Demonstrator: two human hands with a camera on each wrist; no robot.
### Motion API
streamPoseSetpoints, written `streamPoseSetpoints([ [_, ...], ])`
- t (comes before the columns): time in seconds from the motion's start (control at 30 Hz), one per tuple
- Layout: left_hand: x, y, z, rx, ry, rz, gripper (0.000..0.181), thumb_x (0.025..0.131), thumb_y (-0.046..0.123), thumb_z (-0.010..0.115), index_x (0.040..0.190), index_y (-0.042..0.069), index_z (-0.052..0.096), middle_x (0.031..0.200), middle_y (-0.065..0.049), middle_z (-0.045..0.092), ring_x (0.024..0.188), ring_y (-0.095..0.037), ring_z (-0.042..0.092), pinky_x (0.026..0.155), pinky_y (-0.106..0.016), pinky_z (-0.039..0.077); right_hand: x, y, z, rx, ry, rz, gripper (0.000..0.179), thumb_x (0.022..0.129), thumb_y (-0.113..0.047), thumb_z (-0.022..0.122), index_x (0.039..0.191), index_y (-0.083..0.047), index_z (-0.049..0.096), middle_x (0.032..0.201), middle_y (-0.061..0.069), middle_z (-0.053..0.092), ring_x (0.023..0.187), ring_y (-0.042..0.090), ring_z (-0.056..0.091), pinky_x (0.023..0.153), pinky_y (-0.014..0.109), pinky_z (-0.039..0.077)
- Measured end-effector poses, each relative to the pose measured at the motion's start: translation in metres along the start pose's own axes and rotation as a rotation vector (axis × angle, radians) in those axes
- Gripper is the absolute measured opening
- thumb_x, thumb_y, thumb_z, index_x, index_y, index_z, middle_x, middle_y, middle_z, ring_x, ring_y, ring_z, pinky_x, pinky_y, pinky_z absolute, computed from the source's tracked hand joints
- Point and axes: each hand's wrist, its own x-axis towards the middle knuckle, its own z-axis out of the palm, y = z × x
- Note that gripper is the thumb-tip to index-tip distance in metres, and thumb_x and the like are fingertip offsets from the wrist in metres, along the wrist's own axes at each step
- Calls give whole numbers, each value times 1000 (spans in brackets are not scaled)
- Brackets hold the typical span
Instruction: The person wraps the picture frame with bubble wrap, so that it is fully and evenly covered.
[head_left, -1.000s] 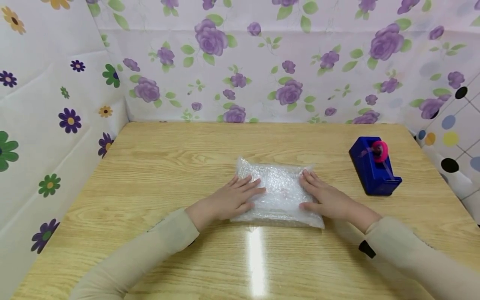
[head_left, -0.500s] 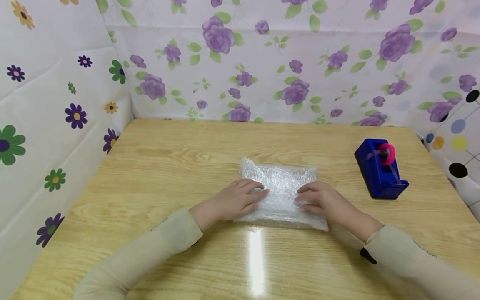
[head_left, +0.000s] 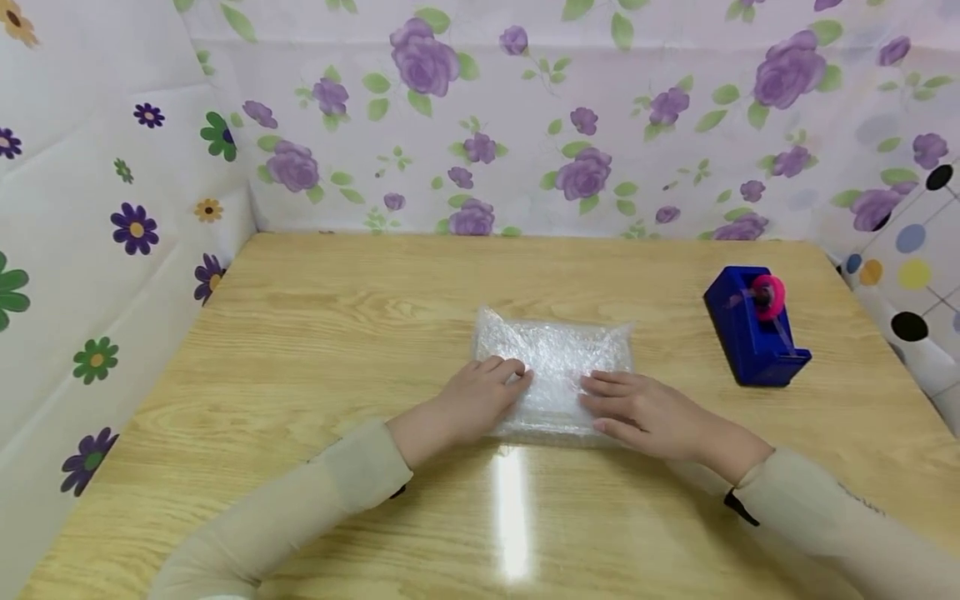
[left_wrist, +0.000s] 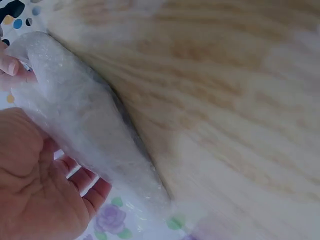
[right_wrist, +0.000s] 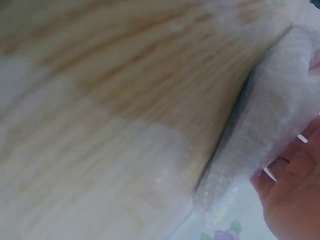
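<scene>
A flat bubble-wrapped package (head_left: 558, 354) lies on the wooden table; its clear wrap covers whatever is inside. On its left part rests my left hand (head_left: 480, 400), fingers bent a little and fingertips on the wrap. My right hand (head_left: 645, 412) lies over the right part with nearly straight fingers touching the top. The left wrist view has the left palm (left_wrist: 40, 185) beside the package (left_wrist: 95, 115), fingers spread along its surface. From the right wrist, the right hand (right_wrist: 295, 185) likewise shows its fingers against the wrap (right_wrist: 265, 120).
A blue tape dispenser (head_left: 753, 333) with a pink roll of tape (head_left: 768, 297) stands at the right of the table (head_left: 337, 317). Flowered sheets (head_left: 525, 125) hang behind and at the left; a dotted sheet (head_left: 915, 275) borders the right side.
Both hands have slid toward the middle and near side of the package. The left fingers, flat and spread earlier, are now bent; the right hand has moved inward. The package stays in place.
</scene>
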Motion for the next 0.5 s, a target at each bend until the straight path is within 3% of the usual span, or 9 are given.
streamPoseSetpoints([
  [0.2,7,-4,3,91,61,-32,40,96,16,53,135,9,52,132,-4,52,114,-21,51,90,-31,49,6,-5,-2,-39,-55,63,46,99,-30,50,136,-5,51,146,14,43,136,35,38,110,54,30],
  [0.33,14,-6,5,121,130,-14,38,92,15,60,129,7,57,122,-6,56,102,-20,54,84,-28,51,11,-3,1,-80,6,35,42,96,-26,54,131,-2,56,138,18,51,127,36,46,105,53,37],
  [0.5,23,0,5,89,155,-9,32,90,6,59,122,1,62,112,-9,58,93,-20,56,80,-26,52,12,0,4,-99,80,-5,38,93,-20,60,125,0,61,122,15,58,114,31,53,96,48,45],
])
